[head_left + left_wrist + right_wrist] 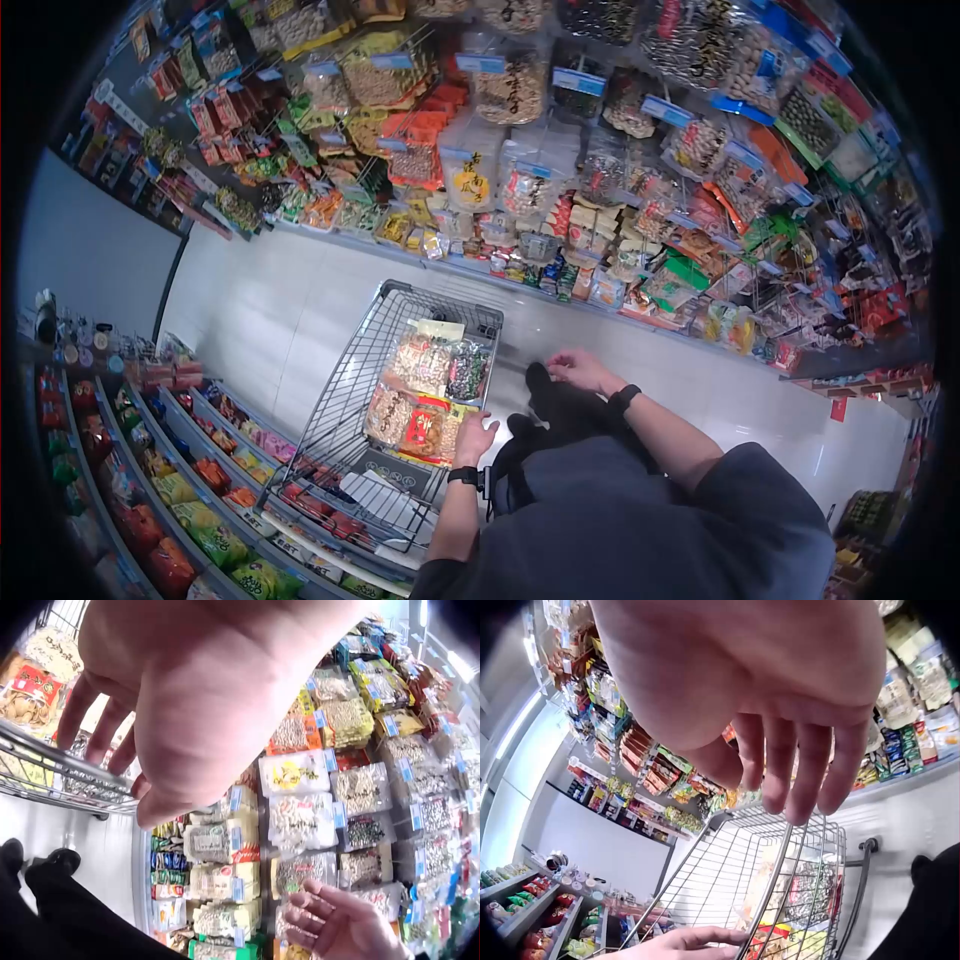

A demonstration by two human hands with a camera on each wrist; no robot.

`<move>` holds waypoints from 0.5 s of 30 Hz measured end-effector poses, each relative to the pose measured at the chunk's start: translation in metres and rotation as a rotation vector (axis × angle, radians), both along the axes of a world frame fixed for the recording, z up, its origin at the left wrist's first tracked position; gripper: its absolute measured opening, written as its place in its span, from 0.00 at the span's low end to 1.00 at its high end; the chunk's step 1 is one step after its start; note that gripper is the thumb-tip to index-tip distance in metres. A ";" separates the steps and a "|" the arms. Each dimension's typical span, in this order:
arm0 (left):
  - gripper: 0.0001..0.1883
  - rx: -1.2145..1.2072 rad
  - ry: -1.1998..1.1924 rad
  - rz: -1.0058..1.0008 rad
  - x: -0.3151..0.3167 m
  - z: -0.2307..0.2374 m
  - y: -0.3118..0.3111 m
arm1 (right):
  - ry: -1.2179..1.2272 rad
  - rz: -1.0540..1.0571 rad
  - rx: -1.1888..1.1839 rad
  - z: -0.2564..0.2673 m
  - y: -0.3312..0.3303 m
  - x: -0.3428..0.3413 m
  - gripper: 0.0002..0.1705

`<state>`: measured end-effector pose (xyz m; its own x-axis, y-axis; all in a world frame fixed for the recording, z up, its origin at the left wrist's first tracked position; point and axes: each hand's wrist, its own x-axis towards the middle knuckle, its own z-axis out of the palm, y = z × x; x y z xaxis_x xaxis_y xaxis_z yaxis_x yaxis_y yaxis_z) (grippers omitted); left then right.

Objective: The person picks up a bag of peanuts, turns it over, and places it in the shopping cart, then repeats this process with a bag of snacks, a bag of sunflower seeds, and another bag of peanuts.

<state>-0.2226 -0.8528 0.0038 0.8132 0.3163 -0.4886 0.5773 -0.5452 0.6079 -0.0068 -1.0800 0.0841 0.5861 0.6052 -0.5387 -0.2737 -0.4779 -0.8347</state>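
A wire shopping cart (pixel 335 375) stands in front of the person, slightly to the left. My left hand (pixel 474 440) is at the cart's near side. In the left wrist view its fingers (pixel 112 724) extend over the rim (pixel 75 766), and in the right wrist view the left hand (pixel 686 941) lies along that rim with fingers nearly straight. Inside the cart are several clear packs of nuts or seeds, among them a pale pack (pixel 420 362), a dark pack (pixel 467 370) and a red-labelled pack (pixel 424 425). My right hand (pixel 572 370) hangs empty over the floor, fingers relaxed.
Hanging bags of nuts and seeds (pixel 510 90) fill the rack across the aisle, above a low shelf edge (pixel 560 295). Tiered snack shelves (pixel 190 490) stand on the left behind the cart. Pale tiled floor (pixel 270 290) runs between them.
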 end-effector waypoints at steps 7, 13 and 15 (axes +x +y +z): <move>0.23 -0.002 0.148 -0.005 0.010 0.023 -0.010 | -0.097 -0.191 0.077 0.024 -0.058 0.011 0.16; 0.30 -0.076 0.263 0.076 0.028 -0.008 0.006 | -0.151 -0.289 0.118 0.026 -0.130 0.014 0.16; 0.31 -0.016 0.372 0.194 0.039 -0.017 0.005 | -0.165 -0.302 0.093 0.032 -0.160 0.019 0.16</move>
<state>-0.1831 -0.8475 -0.0132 0.5060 0.4365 -0.7439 0.8504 -0.3966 0.3457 0.0118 -1.2396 0.1158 0.8204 0.4336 -0.3728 -0.2490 -0.3160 -0.9155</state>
